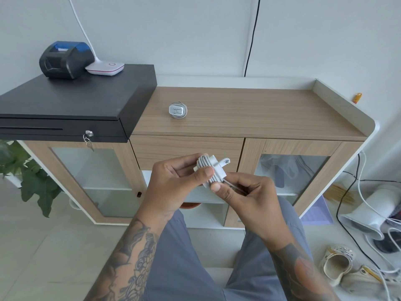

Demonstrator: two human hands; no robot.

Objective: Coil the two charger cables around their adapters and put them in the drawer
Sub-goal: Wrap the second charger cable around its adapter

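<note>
Hands (173, 181) (249, 194) pinch cable-wrapped adapter (211, 170) between thumbs and fingers.

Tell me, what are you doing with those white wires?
The person is wrapping a charger cable round its adapter. The left hand holds the adapter and the right hand pinches the loose cable end. Another wrapped charger lies on the wooden cabinet top. The drawer is closed.

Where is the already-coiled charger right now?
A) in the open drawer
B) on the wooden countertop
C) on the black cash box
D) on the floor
B: the coiled charger lies on the wooden countertop, right of the black cash box, while both hands wrap the second charger in front of the shut drawer.
</note>
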